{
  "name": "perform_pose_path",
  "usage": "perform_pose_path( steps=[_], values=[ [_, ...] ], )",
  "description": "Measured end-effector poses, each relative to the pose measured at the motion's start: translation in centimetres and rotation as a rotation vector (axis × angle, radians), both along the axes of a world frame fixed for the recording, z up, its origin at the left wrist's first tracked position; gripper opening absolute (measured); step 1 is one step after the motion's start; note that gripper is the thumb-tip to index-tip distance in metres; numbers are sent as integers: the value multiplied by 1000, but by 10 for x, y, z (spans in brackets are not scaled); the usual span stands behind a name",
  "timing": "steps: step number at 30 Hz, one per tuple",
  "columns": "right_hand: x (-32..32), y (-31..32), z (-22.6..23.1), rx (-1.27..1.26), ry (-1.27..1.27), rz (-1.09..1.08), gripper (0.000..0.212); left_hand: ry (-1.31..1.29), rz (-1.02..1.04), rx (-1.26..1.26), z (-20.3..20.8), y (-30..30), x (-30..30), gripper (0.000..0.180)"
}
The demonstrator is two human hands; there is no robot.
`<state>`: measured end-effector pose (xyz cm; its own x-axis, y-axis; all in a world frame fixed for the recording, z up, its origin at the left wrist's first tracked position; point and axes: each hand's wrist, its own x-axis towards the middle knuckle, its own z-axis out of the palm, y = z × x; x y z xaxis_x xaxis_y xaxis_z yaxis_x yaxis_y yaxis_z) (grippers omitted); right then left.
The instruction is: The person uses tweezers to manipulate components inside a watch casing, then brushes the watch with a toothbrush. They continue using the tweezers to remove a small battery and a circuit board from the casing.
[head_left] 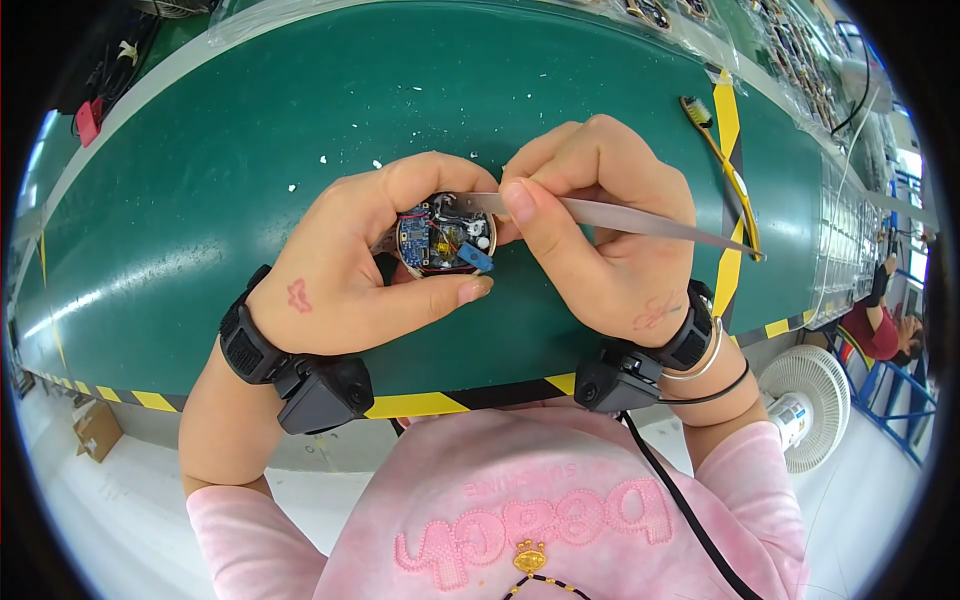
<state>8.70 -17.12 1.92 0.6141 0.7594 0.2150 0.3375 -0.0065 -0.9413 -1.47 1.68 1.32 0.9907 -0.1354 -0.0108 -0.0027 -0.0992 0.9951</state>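
Note:
My left hand (345,255) is closed around a round opened watch-like device (445,240), thumb at its near side and fingers curled over its far side. Inside its gold-coloured rim show a blue circuit board, thin red wires, white blobs and a blue block near the lower right. Between thumb and fingers, my right hand (600,225) pinches a flat, tapering grey metal blade (625,218). One end of the blade lies over the device's far edge; the narrow end points out to the right. Exactly what its tip touches is too small to tell.
A yellow-handled brush (735,180) lies at the right by yellow-black tape. White crumbs (378,164) dot the green tabletop (250,130). Plastic-covered trays of parts stand far right. A white fan (805,408) and another person (885,325) are beyond the table's right side.

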Motion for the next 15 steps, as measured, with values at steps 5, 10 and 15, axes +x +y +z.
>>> perform_pose_path(
  steps=[5, 10, 15],
  values=[
    [0, -1, -2, 63, -206, 3, 10, -20, -33, -7, -2, 3, 1, 50],
    [0, 0, -4, 117, -210, 23, 10, 34, 25, -65, -4, 0, 0, 47],
    [0, 3, -5, 84, -293, 6, 11, 35, 41, 30, -3, 1, 0, 41]
  ],
)
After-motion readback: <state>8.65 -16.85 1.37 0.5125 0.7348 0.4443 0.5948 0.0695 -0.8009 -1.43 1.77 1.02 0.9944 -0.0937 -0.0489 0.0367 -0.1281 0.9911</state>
